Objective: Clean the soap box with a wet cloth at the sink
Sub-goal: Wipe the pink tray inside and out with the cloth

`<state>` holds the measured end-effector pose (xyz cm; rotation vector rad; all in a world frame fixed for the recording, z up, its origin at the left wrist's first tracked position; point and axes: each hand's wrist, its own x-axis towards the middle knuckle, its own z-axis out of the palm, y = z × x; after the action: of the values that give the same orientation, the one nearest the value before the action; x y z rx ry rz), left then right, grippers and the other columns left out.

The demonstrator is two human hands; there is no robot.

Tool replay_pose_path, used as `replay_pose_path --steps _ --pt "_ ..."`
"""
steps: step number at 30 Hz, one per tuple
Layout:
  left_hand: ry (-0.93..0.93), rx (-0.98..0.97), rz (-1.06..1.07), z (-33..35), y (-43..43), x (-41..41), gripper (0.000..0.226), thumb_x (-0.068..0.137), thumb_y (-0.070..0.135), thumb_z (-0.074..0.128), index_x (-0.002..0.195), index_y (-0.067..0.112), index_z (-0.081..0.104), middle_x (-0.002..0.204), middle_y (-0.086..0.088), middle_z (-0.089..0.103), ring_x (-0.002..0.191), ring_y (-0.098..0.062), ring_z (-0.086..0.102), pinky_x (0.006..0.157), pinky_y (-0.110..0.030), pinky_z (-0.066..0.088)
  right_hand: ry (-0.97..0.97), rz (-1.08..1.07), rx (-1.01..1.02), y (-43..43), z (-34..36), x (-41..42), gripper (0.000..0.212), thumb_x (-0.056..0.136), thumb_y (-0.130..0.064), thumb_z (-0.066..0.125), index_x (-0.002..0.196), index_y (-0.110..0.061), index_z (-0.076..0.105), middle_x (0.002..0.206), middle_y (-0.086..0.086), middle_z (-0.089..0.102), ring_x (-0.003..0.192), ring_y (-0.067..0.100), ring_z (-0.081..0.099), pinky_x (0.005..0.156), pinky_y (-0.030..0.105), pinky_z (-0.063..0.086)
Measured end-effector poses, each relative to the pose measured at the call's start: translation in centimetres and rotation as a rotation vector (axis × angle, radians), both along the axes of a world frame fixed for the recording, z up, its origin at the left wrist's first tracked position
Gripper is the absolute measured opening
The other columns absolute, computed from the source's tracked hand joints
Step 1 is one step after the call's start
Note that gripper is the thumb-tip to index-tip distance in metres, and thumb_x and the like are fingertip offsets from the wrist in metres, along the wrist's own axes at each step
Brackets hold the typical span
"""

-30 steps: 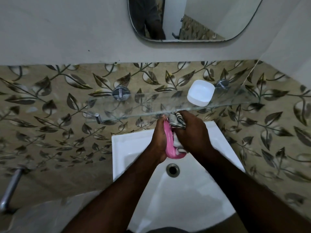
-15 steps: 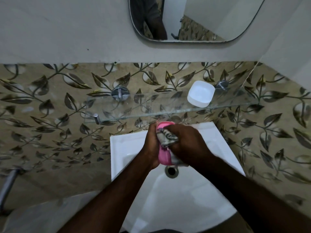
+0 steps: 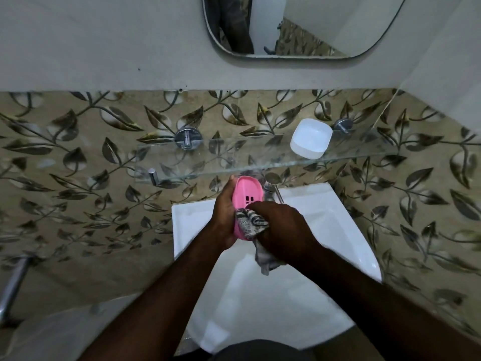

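Observation:
Over the white sink point(image 3: 346, 238) my left hand point(image 3: 223, 217) grips a pink soap box point(image 3: 247, 194) from its left side, its inner face with small drain slots turned toward me. My right hand point(image 3: 281, 227) clutches a bunched grey-and-white patterned cloth point(image 3: 251, 222) and presses it against the lower part of the box. A tail of the cloth hangs below my right hand over the basin. The box's lower end is hidden by the cloth.
A glass shelf point(image 3: 208, 160) on chrome mounts runs just above the sink, with a white soap-box part point(image 3: 311, 139) lying on its right end. A chrome tap point(image 3: 273, 188) sits behind the pink box. A mirror point(image 3: 325, 24) hangs above. A metal pipe point(image 3: 13, 285) stands at far left.
My right hand has drawn the cloth down from the top of the pink box to its lower end, uncovering the slotted inner face. My left hand has kept its grip.

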<state>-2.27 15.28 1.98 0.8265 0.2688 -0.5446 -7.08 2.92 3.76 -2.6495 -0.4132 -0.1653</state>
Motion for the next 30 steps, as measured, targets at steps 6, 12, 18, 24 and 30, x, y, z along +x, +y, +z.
replay_pose_path --steps 6,12,18,24,30 --pt "-0.059 -0.067 0.005 0.3 -1.2 -1.2 0.064 0.097 0.058 0.029 0.128 0.009 0.056 0.117 -0.017 0.066 0.103 -0.028 0.065 0.087 -0.037 0.05 -0.155 -0.124 0.109 -0.1 2.4 3.2 0.015 0.079 -0.032 0.057 0.091 -0.024 0.062 0.087 -0.001 0.069 0.084 0.022 0.064 0.065 0.03 0.046" --pt "0.012 0.017 -0.026 -0.5 -0.1 -1.3 0.073 0.09 0.069 0.033 0.097 0.005 0.068 0.084 -0.014 0.074 0.072 -0.025 0.072 0.073 -0.036 0.052 -0.05 0.081 -0.105 -0.1 1.3 -0.4 0.023 0.074 -0.033 0.059 0.095 -0.027 0.065 0.088 -0.003 0.067 0.084 0.023 0.064 0.064 0.028 0.041" --pt "-0.064 -0.049 0.021 0.7 -1.4 -1.6 0.053 0.1 0.051 0.029 0.105 0.015 0.066 0.091 -0.01 0.075 0.085 -0.023 0.07 0.078 -0.034 0.05 -0.195 -0.108 -0.013 0.4 3.3 3.1 0.013 0.078 -0.029 0.064 0.088 -0.02 0.063 0.086 0.001 0.068 0.084 0.025 0.063 0.063 0.031 0.042" --pt "0.034 0.074 -0.006 -0.1 0.6 -1.5 0.068 0.089 0.068 0.036 0.101 0.007 0.064 0.076 -0.011 0.073 0.074 -0.025 0.068 0.069 -0.032 0.05 -0.047 0.124 -0.08 1.1 1.5 -0.9 0.03 0.072 -0.037 0.06 0.097 -0.023 0.069 0.09 0.002 0.07 0.087 0.026 0.064 0.066 0.029 0.041" --pt "-0.034 -0.014 0.067 0.4 -0.6 -1.6 0.055 0.096 0.055 0.032 0.106 0.013 0.066 0.092 -0.011 0.074 0.089 -0.024 0.068 0.082 -0.034 0.049 -0.168 -0.073 -0.016 1.2 3.1 2.8 0.019 0.077 -0.032 0.057 0.088 -0.02 0.067 0.086 0.002 0.07 0.084 0.028 0.064 0.066 0.033 0.049"
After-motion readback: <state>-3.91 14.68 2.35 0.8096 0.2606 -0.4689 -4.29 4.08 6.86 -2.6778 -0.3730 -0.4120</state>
